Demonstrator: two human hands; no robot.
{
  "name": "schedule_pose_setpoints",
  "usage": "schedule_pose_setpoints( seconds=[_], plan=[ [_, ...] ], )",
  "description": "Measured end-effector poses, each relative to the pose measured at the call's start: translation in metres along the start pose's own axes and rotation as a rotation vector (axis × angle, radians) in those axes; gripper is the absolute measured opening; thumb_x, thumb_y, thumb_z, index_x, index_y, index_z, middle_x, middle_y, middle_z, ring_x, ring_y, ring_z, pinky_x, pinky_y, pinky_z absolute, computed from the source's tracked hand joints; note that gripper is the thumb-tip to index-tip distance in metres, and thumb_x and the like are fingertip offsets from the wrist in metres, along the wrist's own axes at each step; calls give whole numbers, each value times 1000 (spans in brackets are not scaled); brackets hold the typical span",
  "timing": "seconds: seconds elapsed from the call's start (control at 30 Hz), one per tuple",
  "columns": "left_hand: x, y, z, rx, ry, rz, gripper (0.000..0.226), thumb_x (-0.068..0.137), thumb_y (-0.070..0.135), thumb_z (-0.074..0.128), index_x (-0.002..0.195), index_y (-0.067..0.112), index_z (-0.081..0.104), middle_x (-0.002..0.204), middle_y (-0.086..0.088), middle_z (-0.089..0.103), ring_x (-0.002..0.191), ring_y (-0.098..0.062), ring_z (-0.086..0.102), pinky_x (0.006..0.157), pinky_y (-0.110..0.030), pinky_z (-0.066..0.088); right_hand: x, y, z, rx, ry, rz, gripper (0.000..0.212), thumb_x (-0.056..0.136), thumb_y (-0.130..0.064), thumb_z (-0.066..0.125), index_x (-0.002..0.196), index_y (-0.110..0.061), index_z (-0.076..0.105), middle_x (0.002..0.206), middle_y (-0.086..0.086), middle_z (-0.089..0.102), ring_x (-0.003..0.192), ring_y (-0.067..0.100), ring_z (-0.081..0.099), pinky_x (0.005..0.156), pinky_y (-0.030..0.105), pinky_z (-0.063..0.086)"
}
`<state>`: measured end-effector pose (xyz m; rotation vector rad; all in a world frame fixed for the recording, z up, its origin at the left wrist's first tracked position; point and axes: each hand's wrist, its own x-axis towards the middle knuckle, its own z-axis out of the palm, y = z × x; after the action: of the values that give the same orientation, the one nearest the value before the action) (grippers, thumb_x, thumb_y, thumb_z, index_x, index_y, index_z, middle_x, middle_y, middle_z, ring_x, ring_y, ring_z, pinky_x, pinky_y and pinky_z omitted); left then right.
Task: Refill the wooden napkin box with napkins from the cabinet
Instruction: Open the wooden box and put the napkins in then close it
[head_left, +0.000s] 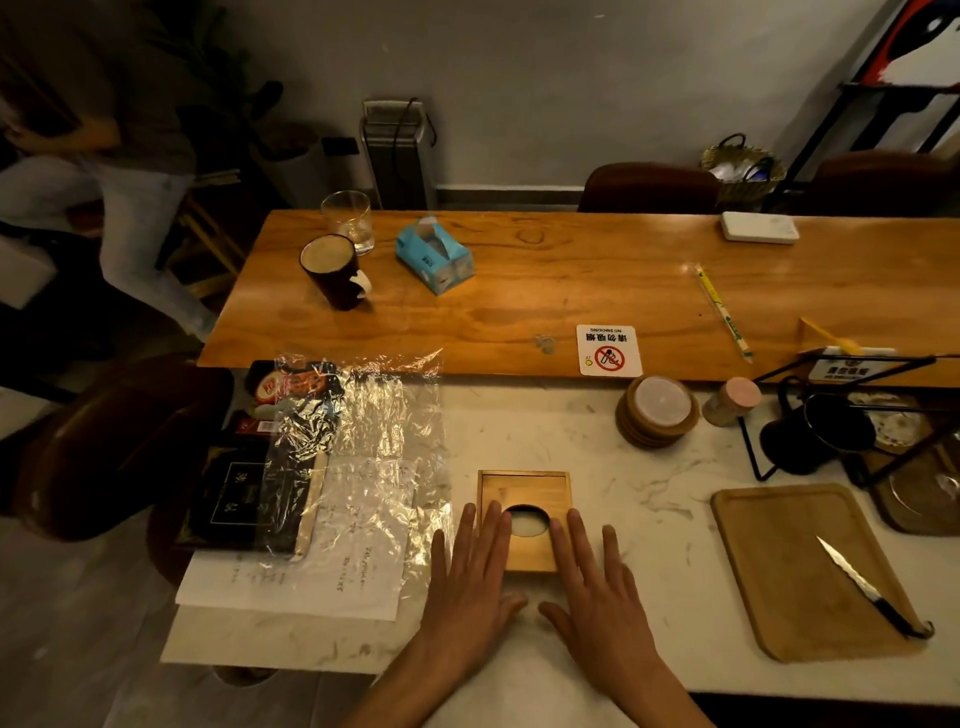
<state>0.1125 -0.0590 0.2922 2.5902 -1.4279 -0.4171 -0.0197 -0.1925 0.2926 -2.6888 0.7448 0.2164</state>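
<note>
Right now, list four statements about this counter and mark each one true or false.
1. The left hand and right hand lie flat, fingers straight, on the wooden napkin box. True.
2. The knife lies on top of the box. False: it lies on the wooden board to the right.
3. White shows through the oval hole in the box lid. True.
4. The blue tissue pack stands inside the box. False: it sits on the wooden table beyond.

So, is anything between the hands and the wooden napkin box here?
Nothing visible. The left hand and right hand lie flat on the napkin box lid, fingers either side of its round opening. The plastic wrap sits off to the left, the cutting board to the right.
</note>
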Motion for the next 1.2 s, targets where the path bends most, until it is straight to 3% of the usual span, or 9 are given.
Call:
schedule_pose_setpoints(
  seconds=[0.23, 0.3, 0.43, 0.6, 0.7, 0.8, 0.93, 1.1, 1.2],
  plan=[
    [48, -2, 4, 16, -9, -43, 82, 93, 67, 30, 154, 30, -9, 164, 0, -15, 148, -24, -16, 113, -67, 0, 44, -5, -12, 126, 52, 89, 97, 93, -59, 42, 139, -39, -41, 157, 3, -35, 148, 40, -12, 116, 49, 26],
    [76, -8, -7, 25, -32, -79, 76, 93, 62, 24, 155, 31, -6, 164, -3, -14, 148, -29, -12, 110, -72, 8, 69, -6, -17, 138, 62, 119, 97, 93, -55, 45, 141, -38, -37, 157, 6, -33, 149, 41, -6, 115, 49, 27],
    [122, -19, -27, -7, -97, -111, 76, 94, 61, 25, 140, 43, -32, 154, -3, -39, 143, -32, -34, 109, -69, -13, 113, -7, -25, 240, 3, 170, 97, 93, -40, 55, 147, -36, -25, 162, 12, -21, 150, 38, 1, 111, 52, 36],
    [160, -27, -44, -277, -43, -101, 80, 98, 46, 43, 152, 33, -14, 158, -7, -32, 149, -29, -18, 118, -62, 2, 159, 2, -46, 300, 10, 138, 98, 92, -33, 58, 149, -39, -22, 164, 14, -5, 150, 35, 8, 107, 51, 40],
    [156, -25, -54, -752, 22, -84, 92, 95, 32, 57, 153, 23, -14, 160, 0, -24, 149, -16, -11, 122, -44, 12, 156, 10, -53, 769, 7, 129, 99, 91, -40, 62, 147, -45, -19, 165, 1, 4, 149, 21, 18, 114, 42, 31],
    [138, -15, -60, -1246, -6, -346, 91, 96, 36, 56, 152, 33, -15, 160, 14, -6, 147, -8, 6, 112, -27, 19, 144, 12, -52, 1412, -37, 371, 93, 84, -59, 58, 152, -43, -5, 158, -12, 15, 143, 11, 24, 111, 32, 24],
    [139, -10, -50, -1373, -31, -470, 81, 87, 61, 44, 154, 37, 6, 162, 9, 17, 143, -11, 26, 113, -30, 23, 149, 8, -55, 1748, -22, 440, 40, 103, -39, 27, 136, -26, 46, 131, -16, 58, 126, 6, 49, 99, 21, 38],
    [148, -11, -42, -1358, 38, -507, 60, 100, 43, 39, 153, 35, 12, 160, 9, 22, 144, -10, 25, 111, -26, 25, 151, 13, -53, 1633, -56, 464, 61, 93, -58, 42, 147, -30, 36, 151, -9, 43, 140, 11, 36, 116, 34, 29],
    [145, -10, -38, -1104, 153, -449, 60, 104, 30, 38, 153, 31, 4, 163, 9, 3, 149, -7, 5, 113, -20, 15, 139, 16, -50, 1103, 106, 404, 70, 93, -54, 49, 153, -37, 16, 162, -13, 15, 147, 4, 17, 117, 30, 22]
  ],
)
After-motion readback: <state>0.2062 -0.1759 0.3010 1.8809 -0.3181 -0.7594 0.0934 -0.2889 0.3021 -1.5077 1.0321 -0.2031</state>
